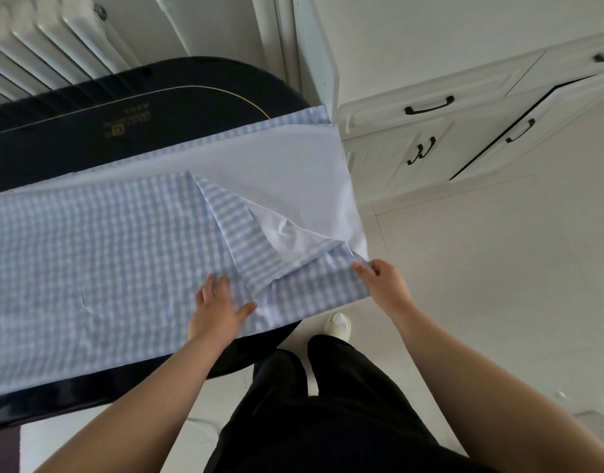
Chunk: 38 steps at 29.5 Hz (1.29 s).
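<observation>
Checked cloth (89, 268) spread across dark surface (72, 138); right end overhangs, corner turned back to show pale lining. Left grip (218, 308) lies flat, fingers straight, pressing cloth beside the fold, likely an anchor against sliding. Right grip (384, 285) pinches near-right hem, probably ready to draw it over. Cloth sits beneath left grip, stretching leftward from right grip.
</observation>
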Motion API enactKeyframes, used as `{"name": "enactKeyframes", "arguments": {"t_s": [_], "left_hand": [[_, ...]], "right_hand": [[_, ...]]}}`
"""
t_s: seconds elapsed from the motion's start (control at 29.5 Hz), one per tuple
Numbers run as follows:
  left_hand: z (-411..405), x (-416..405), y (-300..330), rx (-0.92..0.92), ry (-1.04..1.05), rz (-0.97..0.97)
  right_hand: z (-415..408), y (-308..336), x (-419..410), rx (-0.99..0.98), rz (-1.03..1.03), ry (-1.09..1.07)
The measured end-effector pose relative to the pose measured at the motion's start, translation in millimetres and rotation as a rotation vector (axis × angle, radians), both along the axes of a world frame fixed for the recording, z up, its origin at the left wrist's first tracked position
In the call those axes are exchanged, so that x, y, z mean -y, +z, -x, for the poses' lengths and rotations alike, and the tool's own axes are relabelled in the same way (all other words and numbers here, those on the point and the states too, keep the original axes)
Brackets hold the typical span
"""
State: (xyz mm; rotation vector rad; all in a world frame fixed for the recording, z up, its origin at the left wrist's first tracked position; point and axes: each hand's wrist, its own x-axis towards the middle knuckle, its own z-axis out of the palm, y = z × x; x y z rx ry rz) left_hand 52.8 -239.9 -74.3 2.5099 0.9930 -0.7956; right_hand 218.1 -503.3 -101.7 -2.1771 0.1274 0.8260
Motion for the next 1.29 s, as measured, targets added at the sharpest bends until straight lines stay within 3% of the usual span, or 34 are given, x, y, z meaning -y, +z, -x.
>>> {"name": "enactKeyframes", "arguments": {"t_s": [0.17, 0.27, 0.34, 0.41, 0.47, 0.58, 0.64, 0.75, 0.81, 0.88, 1.02, 1.12, 1.22, 1.29], "left_hand": [[-2, 1, 1, 0.152, -0.057, -0.120], [-19, 6, 6, 0.168, -0.161, -0.120], [-31, 6, 7, 0.137, -0.230, -0.112], [-39, 4, 9, 0.151, -0.253, -0.088], [-44, 0, 15, 0.250, -0.283, -0.102], [-49, -10, 28, 0.471, -0.430, -0.146], [-56, -21, 38, 0.540, -0.567, -0.144], [-73, -38, 47, 0.328, -0.624, 0.053], [-92, -51, 48, 0.315, -0.386, 0.283], [-117, -69, 42, 0.384, -0.317, 0.267], [-162, -99, 24, 0.099, -0.773, -0.020], [-176, -103, 12, -0.034, -0.973, -0.089], [-187, -104, 12, 0.017, -1.044, -0.147], [-196, -112, 16, 0.167, -1.086, -0.088]], "right_hand": [[-2, 13, -6, 0.271, -0.088, -0.004], [-1, 7, -2, 0.000, 0.022, 0.036], [-2, 5, -4, -0.055, 0.142, 0.087], [-8, 9, -11, 0.096, 0.211, 0.099], [-17, 16, -26, 0.308, 0.156, 0.180], [-27, 30, -59, 0.509, -0.001, 0.631], [-27, 32, -81, 0.518, 0.074, 1.009], [-26, 25, -99, 0.529, 0.290, 1.214], [-28, 24, -99, 0.572, 0.335, 1.194], [-31, 23, -98, 0.636, 0.299, 1.146], [-26, 25, -88, 0.754, 0.091, 0.799], [-34, 25, -87, 0.567, 0.142, 0.453], [-46, 17, -88, 0.397, 0.170, 0.268], [-51, 12, -90, 0.357, 0.173, 0.191]]}}
